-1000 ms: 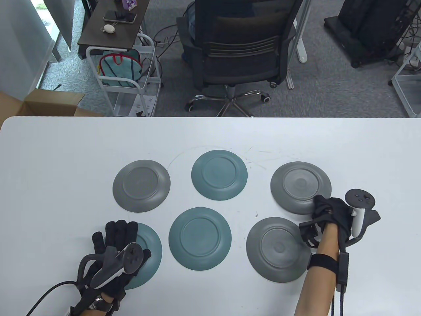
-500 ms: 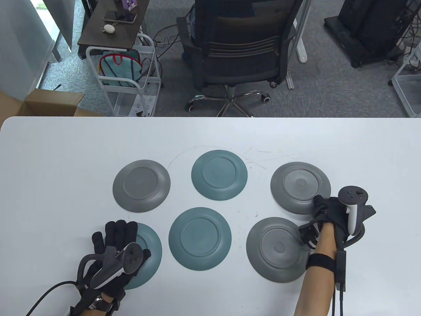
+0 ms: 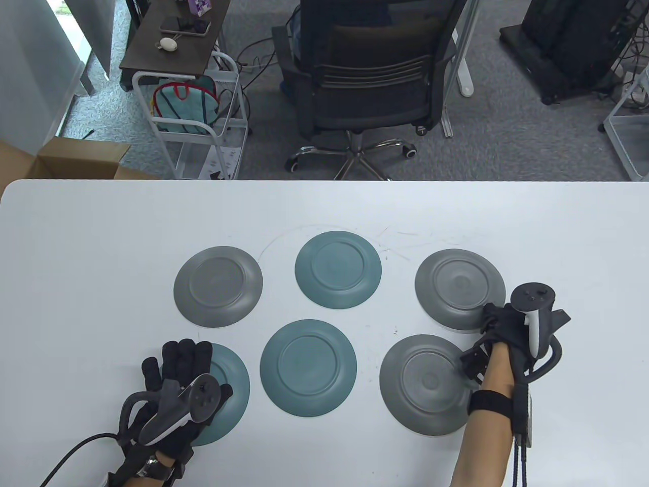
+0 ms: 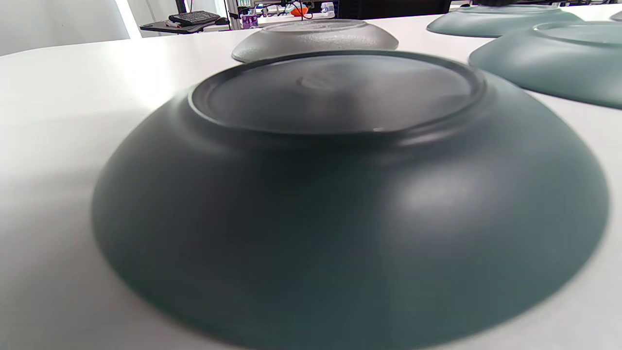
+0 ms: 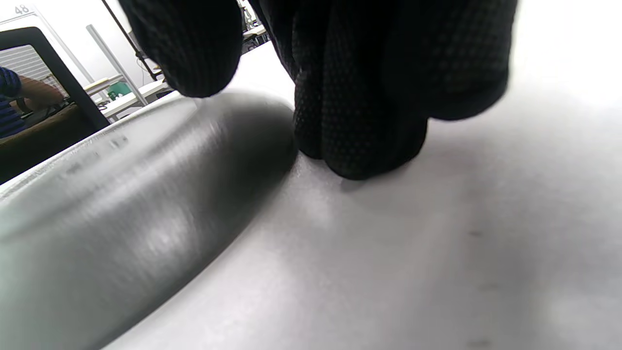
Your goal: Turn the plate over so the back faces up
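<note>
A white tabletop (image 3: 76,243) carries six back-up plates: three grey plates (image 3: 218,286), three teal plates (image 3: 338,270), in two rows.

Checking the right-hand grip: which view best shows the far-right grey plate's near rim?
Right wrist view: fingers at the grey plate rim. Table view shows the right hand covering that rim. Left wrist view misses it.

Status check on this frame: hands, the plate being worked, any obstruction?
Right hand fingers curled at the near edge of the far-right grey plate, which lies back up. Left hand rests flat on the near-left teal plate. Nothing obstructing.
</note>
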Demonstrator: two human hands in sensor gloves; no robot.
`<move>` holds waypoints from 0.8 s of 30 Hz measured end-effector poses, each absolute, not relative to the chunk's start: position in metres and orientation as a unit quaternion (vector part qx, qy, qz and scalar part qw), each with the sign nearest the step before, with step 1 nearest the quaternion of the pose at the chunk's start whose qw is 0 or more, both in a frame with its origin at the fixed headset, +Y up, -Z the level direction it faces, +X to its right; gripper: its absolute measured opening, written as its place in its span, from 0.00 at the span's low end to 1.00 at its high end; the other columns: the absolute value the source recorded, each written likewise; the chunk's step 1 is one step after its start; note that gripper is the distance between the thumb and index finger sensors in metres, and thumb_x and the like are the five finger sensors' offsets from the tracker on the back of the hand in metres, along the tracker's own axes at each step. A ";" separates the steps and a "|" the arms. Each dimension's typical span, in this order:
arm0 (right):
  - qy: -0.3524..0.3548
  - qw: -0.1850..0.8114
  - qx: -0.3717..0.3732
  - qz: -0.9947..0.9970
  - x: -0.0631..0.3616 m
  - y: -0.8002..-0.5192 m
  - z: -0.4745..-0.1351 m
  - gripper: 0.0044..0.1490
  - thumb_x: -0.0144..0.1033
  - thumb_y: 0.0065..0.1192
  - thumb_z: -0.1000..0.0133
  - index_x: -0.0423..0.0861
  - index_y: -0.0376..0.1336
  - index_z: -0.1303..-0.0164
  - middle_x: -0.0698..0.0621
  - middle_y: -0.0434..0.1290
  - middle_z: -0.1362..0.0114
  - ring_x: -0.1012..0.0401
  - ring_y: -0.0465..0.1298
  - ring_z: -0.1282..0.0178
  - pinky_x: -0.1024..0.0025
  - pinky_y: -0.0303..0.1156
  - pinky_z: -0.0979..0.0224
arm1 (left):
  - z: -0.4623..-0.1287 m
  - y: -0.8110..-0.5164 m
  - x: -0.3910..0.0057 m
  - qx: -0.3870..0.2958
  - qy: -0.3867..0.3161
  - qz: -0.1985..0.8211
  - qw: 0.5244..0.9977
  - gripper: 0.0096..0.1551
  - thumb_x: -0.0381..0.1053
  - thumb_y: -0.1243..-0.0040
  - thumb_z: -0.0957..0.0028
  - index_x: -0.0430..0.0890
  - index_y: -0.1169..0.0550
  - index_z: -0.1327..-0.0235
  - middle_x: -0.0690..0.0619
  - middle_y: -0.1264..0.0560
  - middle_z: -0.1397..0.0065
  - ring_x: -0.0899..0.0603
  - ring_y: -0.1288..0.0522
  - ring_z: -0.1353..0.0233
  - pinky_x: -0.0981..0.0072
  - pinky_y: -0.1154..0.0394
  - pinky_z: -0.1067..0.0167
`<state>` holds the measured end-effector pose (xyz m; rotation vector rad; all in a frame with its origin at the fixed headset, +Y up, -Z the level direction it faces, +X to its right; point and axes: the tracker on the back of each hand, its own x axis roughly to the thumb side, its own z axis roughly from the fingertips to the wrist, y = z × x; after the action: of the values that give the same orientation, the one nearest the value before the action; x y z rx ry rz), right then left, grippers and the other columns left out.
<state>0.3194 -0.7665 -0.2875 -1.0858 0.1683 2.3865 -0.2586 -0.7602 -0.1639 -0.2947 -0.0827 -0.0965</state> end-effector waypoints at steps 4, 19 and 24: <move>0.059 0.260 -0.388 0.882 0.320 -0.763 -0.286 0.41 0.44 0.64 0.45 0.28 0.61 0.32 0.36 0.78 0.42 0.46 0.82 0.52 0.60 0.79 0.51 | -0.164 -0.760 -0.258 -0.148 -0.042 -0.047 0.987 0.53 0.75 0.63 0.40 0.46 0.58 0.12 0.38 0.57 0.13 0.28 0.56 0.12 0.27 0.58 0.25; 0.025 0.141 -0.169 0.975 0.251 -0.711 -0.251 0.49 0.53 0.60 0.44 0.33 0.53 0.23 0.34 0.70 0.30 0.40 0.76 0.38 0.49 0.74 0.38 | -0.158 -0.759 -0.251 -0.140 -0.059 -0.048 0.987 0.53 0.75 0.63 0.40 0.46 0.58 0.12 0.38 0.57 0.13 0.28 0.56 0.12 0.27 0.58 0.24; 0.033 0.116 -0.082 0.989 0.210 -0.708 -0.222 0.52 0.56 0.59 0.44 0.35 0.51 0.20 0.32 0.66 0.25 0.37 0.71 0.31 0.43 0.69 0.32 | -0.156 -0.760 -0.246 -0.138 -0.068 -0.057 0.987 0.53 0.75 0.63 0.40 0.46 0.58 0.12 0.38 0.57 0.13 0.28 0.56 0.11 0.27 0.58 0.24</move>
<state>0.2096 -0.7082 -0.2222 -0.2411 0.0976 2.8981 -0.2461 -0.7600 -0.1560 -0.2766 -0.1359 -0.1136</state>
